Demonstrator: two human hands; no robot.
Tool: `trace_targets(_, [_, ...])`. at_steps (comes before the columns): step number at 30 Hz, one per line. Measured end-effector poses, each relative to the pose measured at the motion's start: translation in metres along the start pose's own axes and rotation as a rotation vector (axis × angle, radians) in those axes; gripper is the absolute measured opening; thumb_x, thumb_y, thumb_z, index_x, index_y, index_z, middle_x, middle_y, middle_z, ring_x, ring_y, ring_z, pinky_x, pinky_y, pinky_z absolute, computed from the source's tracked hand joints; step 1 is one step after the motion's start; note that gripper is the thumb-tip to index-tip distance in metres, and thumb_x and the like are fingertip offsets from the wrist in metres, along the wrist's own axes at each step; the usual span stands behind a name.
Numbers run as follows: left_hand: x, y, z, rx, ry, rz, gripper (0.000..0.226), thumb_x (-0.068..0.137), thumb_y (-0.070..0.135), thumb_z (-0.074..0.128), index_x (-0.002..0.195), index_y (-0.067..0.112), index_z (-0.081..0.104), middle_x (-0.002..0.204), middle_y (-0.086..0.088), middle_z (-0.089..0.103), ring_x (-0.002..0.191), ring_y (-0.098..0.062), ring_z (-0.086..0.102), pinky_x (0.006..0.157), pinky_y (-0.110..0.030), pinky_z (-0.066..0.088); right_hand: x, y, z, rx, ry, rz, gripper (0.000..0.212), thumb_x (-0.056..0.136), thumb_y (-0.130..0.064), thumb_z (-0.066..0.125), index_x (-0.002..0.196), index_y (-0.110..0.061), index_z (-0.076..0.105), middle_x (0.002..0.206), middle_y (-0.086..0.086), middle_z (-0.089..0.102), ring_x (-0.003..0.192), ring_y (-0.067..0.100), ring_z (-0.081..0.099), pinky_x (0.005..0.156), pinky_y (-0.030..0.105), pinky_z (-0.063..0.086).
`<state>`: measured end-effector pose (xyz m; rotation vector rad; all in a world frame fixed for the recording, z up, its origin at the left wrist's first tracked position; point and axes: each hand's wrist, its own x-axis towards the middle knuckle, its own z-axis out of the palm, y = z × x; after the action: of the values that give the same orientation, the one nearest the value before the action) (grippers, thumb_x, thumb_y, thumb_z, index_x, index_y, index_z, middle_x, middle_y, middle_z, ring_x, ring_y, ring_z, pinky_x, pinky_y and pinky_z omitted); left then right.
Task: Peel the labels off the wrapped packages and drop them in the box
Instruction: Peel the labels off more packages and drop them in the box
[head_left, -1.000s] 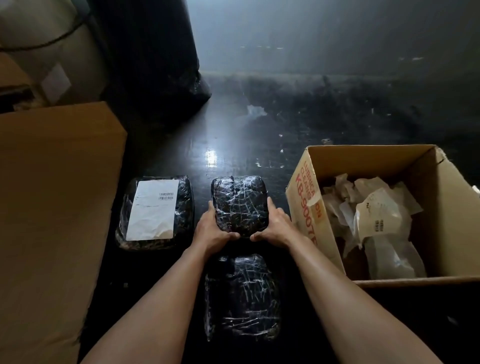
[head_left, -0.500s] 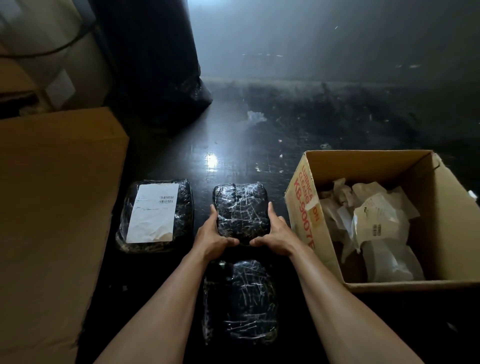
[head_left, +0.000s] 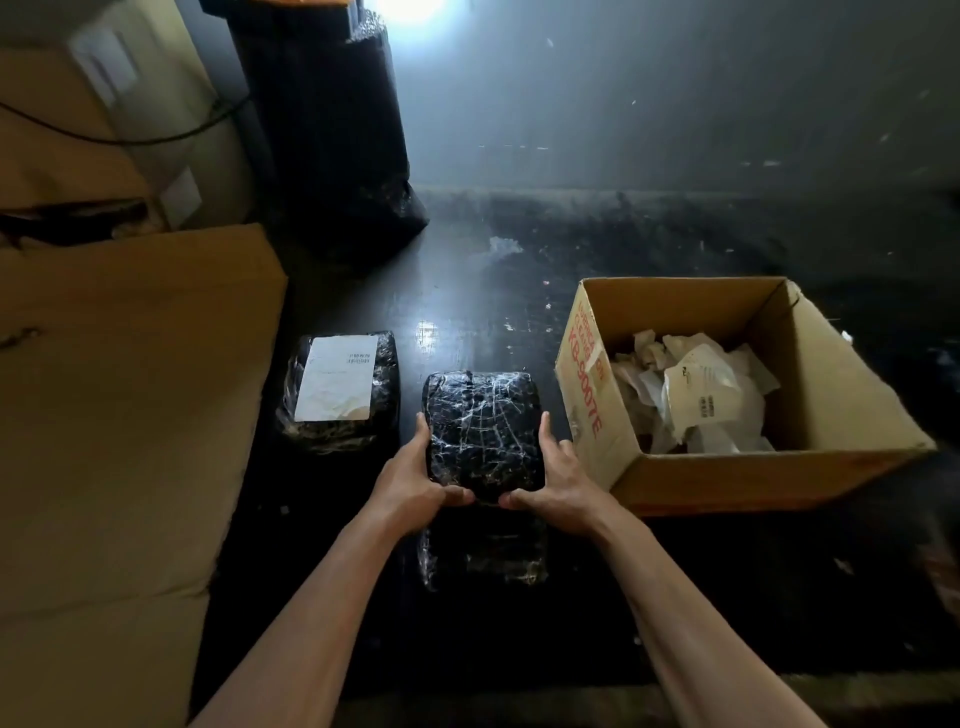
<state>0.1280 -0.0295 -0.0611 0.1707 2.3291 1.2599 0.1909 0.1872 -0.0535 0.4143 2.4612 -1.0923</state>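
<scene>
A black plastic-wrapped package (head_left: 483, 428) with no label on its top is held between my two hands. My left hand (head_left: 413, 478) grips its left near corner and my right hand (head_left: 553, 478) grips its right near corner, thumbs along the near edge. Another bare wrapped package (head_left: 485, 556) lies on the dark floor just below it. To the left lies a third wrapped package (head_left: 337, 431) with a white label (head_left: 337, 376) on top. At the right an open cardboard box (head_left: 727, 478) holds several crumpled white labels (head_left: 696, 395).
A large flat cardboard sheet (head_left: 119, 415) covers the left side. A tall black wrapped bundle (head_left: 332, 135) stands at the back, with stacked boxes (head_left: 104, 114) at the far left. The dark floor (head_left: 483, 291) runs to a grey wall.
The package in my hands has risen off the floor and away from the lower one. The camera has tilted up and back, showing more of the room.
</scene>
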Motion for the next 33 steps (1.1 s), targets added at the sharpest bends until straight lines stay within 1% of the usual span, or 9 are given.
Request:
trace_targets(4, [-0.024,-0.020,0.002,0.002,-0.016,-0.013,0.136,0.064,0.027,0.096,0.162,0.026,0.000,0.161,0.002,0.033,0.144,-0.015,0.035,0.112,-0.021,0.028,-0.026,0.006,0.017,0.029,-0.005,-0.011,0.137,0.075,-0.050,0.084,0.154,-0.033,-0.026,0.158,0.016,0.015,0.150,0.036,0.017,0.121,0.049,0.025])
trace_targets(6, [-0.033,-0.030,0.006,0.016,-0.047,-0.030,0.143,0.052,0.043,0.098,0.161,0.034,0.006,0.158,0.005,0.040,0.142,-0.015,0.042,0.118,-0.031,0.033,-0.034,0.010,0.024,0.048,-0.026,0.018,0.139,0.073,-0.050,0.085,0.154,-0.033,-0.027,0.160,0.018,0.012,0.151,0.037,0.014,0.122,0.048,0.023])
trace_targets(8, [-0.040,-0.040,0.011,0.012,-0.064,-0.046,0.149,0.037,0.057,0.095,0.159,0.038,0.013,0.151,0.009,0.049,0.133,-0.011,0.052,0.113,-0.034,0.043,-0.041,0.015,0.032,0.056,-0.041,0.043,0.139,0.075,-0.048,0.085,0.153,-0.031,-0.029,0.161,0.021,0.009,0.152,0.037,0.011,0.123,0.046,0.020])
trace_targets(11, [-0.049,-0.046,0.020,-0.015,-0.056,-0.080,0.145,0.049,0.037,0.100,0.161,0.032,0.008,0.145,0.022,0.036,0.131,-0.005,0.047,0.107,-0.020,0.038,-0.047,0.022,0.042,0.033,-0.042,0.050,0.139,0.074,-0.049,0.085,0.153,-0.031,-0.028,0.152,0.017,0.020,0.147,0.036,0.020,0.121,0.043,0.025])
trace_targets(13, [-0.050,-0.046,0.022,-0.025,-0.051,-0.093,0.141,0.058,0.023,0.099,0.161,0.027,0.002,0.137,0.019,0.036,0.130,-0.004,0.043,0.103,-0.016,0.034,-0.048,0.025,0.045,0.023,-0.029,0.034,0.138,0.074,-0.051,0.084,0.153,-0.032,-0.028,0.150,0.015,0.021,0.146,0.035,0.021,0.120,0.044,0.026])
trace_targets(17, [-0.051,-0.041,0.020,-0.069,-0.093,-0.135,0.144,0.062,0.019,0.096,0.160,0.026,-0.009,0.157,0.009,0.030,0.137,-0.006,0.034,0.113,-0.023,0.032,-0.051,0.024,0.042,0.008,-0.064,0.030,0.135,0.078,-0.053,0.080,0.151,-0.035,-0.032,0.159,0.018,0.010,0.151,0.034,0.012,0.121,0.046,0.020])
trace_targets(20, [-0.052,-0.038,0.021,-0.074,-0.100,-0.144,0.142,0.064,0.021,0.096,0.160,0.028,-0.008,0.160,0.009,0.026,0.138,-0.005,0.029,0.111,-0.021,0.030,-0.052,0.025,0.039,-0.011,-0.103,0.034,0.133,0.080,-0.055,0.077,0.148,-0.039,-0.036,0.164,0.021,0.000,0.153,0.035,0.006,0.121,0.047,0.016])
trace_targets(27, [-0.054,-0.042,0.022,-0.023,-0.074,-0.155,0.169,0.025,0.073,0.090,0.159,0.036,-0.005,0.164,0.004,0.028,0.146,-0.015,0.035,0.120,-0.037,0.033,-0.047,0.025,0.024,-0.052,-0.169,0.009,0.132,0.081,-0.057,0.076,0.148,-0.035,-0.036,0.165,0.018,0.001,0.154,0.032,0.010,0.121,0.044,0.019])
trace_targets(33, [-0.061,-0.027,0.026,0.013,-0.023,-0.129,0.138,0.062,0.039,0.095,0.161,0.026,0.000,0.166,0.000,0.023,0.150,-0.020,0.027,0.121,-0.033,0.026,-0.049,0.026,0.018,-0.031,-0.160,-0.032,0.135,0.077,-0.059,0.079,0.154,-0.031,-0.028,0.165,0.014,0.014,0.151,0.028,0.023,0.118,0.037,0.025])
